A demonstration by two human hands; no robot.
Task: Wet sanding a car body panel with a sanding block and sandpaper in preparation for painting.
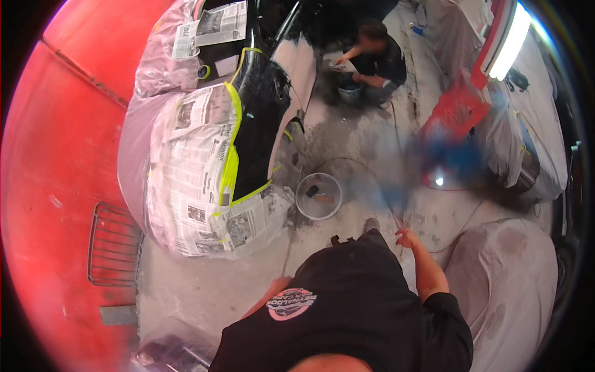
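Observation:
My right hand (406,237) is held out beside my right hip, its fingers closed around a thin dark hose (375,175) that curves over the floor. Of my left arm, only the forearm (271,292) shows past my black shirt; the fingers of that hand are hidden. In front of my feet stands a round, pale bucket (339,185) with a dark block and a brownish block inside. To its left is a car body covered in newspaper (186,146), plastic sheeting and yellow-green tape (229,170), with a bare black panel (254,136) along its side.
A co-worker (387,62) crouches ahead beside a dark bucket (350,92). Covered shapes (508,273) line the right side, near a red stand with a bright lamp (511,46). A metal rack (114,245) leans on the red wall (49,186) at left.

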